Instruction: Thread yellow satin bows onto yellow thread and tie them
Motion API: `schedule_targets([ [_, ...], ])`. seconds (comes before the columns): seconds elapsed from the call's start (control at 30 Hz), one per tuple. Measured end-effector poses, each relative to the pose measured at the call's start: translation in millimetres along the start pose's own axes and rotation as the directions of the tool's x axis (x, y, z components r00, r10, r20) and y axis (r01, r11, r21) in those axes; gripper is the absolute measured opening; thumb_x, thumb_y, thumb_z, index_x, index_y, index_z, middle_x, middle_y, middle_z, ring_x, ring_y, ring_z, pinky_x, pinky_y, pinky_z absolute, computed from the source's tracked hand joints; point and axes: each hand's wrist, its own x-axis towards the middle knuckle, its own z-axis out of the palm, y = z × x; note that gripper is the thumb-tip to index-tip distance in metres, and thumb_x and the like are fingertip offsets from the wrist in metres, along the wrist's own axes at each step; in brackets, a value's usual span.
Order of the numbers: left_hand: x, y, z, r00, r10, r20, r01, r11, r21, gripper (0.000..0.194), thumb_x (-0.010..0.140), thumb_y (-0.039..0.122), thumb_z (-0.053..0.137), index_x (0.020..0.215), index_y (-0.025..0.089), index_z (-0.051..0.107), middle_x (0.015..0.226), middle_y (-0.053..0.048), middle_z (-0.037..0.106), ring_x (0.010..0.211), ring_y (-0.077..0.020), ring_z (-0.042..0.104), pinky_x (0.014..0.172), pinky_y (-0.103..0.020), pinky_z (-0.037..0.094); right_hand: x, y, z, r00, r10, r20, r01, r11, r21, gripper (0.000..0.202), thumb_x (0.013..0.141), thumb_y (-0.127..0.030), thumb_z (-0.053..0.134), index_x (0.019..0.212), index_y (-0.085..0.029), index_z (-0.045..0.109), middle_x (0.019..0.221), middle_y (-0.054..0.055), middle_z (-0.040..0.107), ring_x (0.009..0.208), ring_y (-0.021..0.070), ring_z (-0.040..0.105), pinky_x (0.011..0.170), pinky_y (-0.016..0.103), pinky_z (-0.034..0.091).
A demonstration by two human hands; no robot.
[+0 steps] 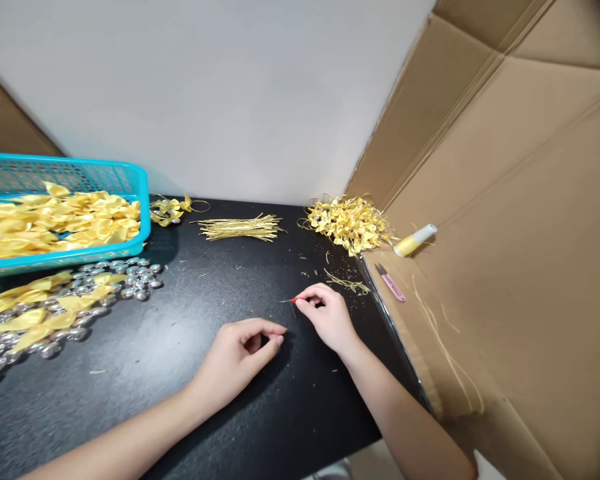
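Observation:
My right hand pinches a small red tool between thumb and forefinger, over the dark table. A thin needle-like tip juts out of it to the left. Below and to the left, my left hand has its thumb and forefinger close together; whatever they hold, if anything, is too small to make out. Short gold cord offcuts lie just beyond my right hand. Farther back is a neat bundle of gold cords.
On the left, a blue basket holds yellow ribbon pieces. Silver beads and more ribbons lie before it. At the back right are a heap of yellow bows, a thread spool and pink snips, beside a cardboard wall.

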Motion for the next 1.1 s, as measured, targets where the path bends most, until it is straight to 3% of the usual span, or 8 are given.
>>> schedule_targets([
  [0.2,-0.5,0.2,0.5,0.999,0.046,0.011,-0.046,0.998,0.039,0.027,0.084,0.037,0.058,0.088,0.017,0.076,0.066,-0.003,0.067,0.056,-0.0125,0.049,0.053,-0.021,0.037,5.4,1.4,4.8,0.999,-0.046,0.007,0.047,0.987,-0.153,0.008,0.076,-0.02,0.068,0.073,-0.018,0.075,0.072,0.002,0.063,0.052,0.0073,0.045,0.049,0.021,0.037],
  [0.4,0.7,-4.5,1.2,0.995,0.099,0.021,-0.1,0.991,0.089,0.028,0.085,0.038,0.057,0.088,0.018,0.076,0.068,-0.003,0.069,0.057,-0.0134,0.051,0.053,-0.02,0.039,10.3,2.9,9.8,0.995,-0.091,-0.048,0.078,0.969,-0.234,0.014,0.075,-0.024,0.07,0.085,-0.017,0.075,0.078,0.002,0.065,0.049,0.0058,0.045,0.047,0.02,0.04],
  [0.5,1.6,-7.7,0.7,0.993,0.117,0.016,-0.118,0.986,0.116,0.029,0.084,0.041,0.058,0.087,0.02,0.076,0.067,-0.003,0.069,0.056,-0.0142,0.052,0.053,-0.021,0.04,25.2,-3.5,-25.5,0.977,-0.139,-0.163,0.077,0.938,-0.339,0.022,0.077,-0.028,0.067,0.095,-0.017,0.073,0.087,0.003,0.067,0.051,0.0062,0.05,0.054,0.021,0.048],
  [0.67,3.0,-11.8,0.6,0.986,0.162,0.042,-0.166,0.978,0.125,0.028,0.085,0.042,0.057,0.087,0.022,0.076,0.072,-0.003,0.071,0.058,-0.0151,0.056,0.054,-0.021,0.042,67.3,-18.6,-144.5,0.863,-0.169,-0.476,-0.135,0.831,-0.539,0.033,0.081,-0.029,0.061,0.108,-0.012,0.066,0.114,0.015,0.061,0.095,0.0212,0.061,0.091,0.038,0.049],
  [0.77,2.5,-10.3,0.7,0.981,0.184,0.055,-0.19,0.972,0.139,0.026,0.086,0.04,0.057,0.087,0.022,0.076,0.071,-0.002,0.07,0.058,-0.0149,0.055,0.054,-0.021,0.041,89.6,-16.1,-200.4,0.827,-0.116,-0.55,-0.293,0.746,-0.598,0.041,0.076,-0.017,0.062,0.116,-0.009,0.063,0.126,0.02,0.053,0.113,0.0281,0.055,0.102,0.042,0.041],
  [0.83,1.3,-7.9,0.4,0.979,0.198,0.058,-0.204,0.97,0.132,0.025,0.086,0.038,0.056,0.087,0.022,0.076,0.071,-0.002,0.07,0.058,-0.0145,0.054,0.054,-0.021,0.04,100.0,-8.9,-218.6,0.833,-0.065,-0.549,-0.355,0.698,-0.622,0.046,0.073,-0.013,0.064,0.118,-0.012,0.063,0.128,0.018,0.053,0.115,0.0283,0.055,0.102,0.04,0.041],
  [0.97,-2.4,-2.2,-0.1,0.972,0.221,0.075,-0.229,0.968,0.105,0.027,0.089,0.037,0.054,0.087,0.021,0.074,0.073,-0.002,0.069,0.058,-0.0138,0.052,0.054,-0.021,0.038,112.0,6.4,-228.4,0.822,-0.012,-0.57,-0.431,0.641,-0.635,0.047,0.076,-0.016,0.063,0.123,-0.011,0.061,0.132,0.02,0.049,0.112,0.0277,0.057,0.098,0.039,0.043],
  [1.1,-5.2,-0.6,-0.2,0.966,0.245,0.085,-0.255,0.957,0.139,0.027,0.091,0.037,0.052,0.085,0.02,0.073,0.069,-0.002,0.066,0.056,-0.0132,0.049,0.053,-0.022,0.037,117.7,5.4,-233.9,0.82,-0.012,-0.572,-0.433,0.64,-0.634,0.027,0.075,-0.015,0.064,0.099,-0.006,0.069,0.113,0.021,0.057,0.099,0.0252,0.061,0.091,0.035,0.045],
])
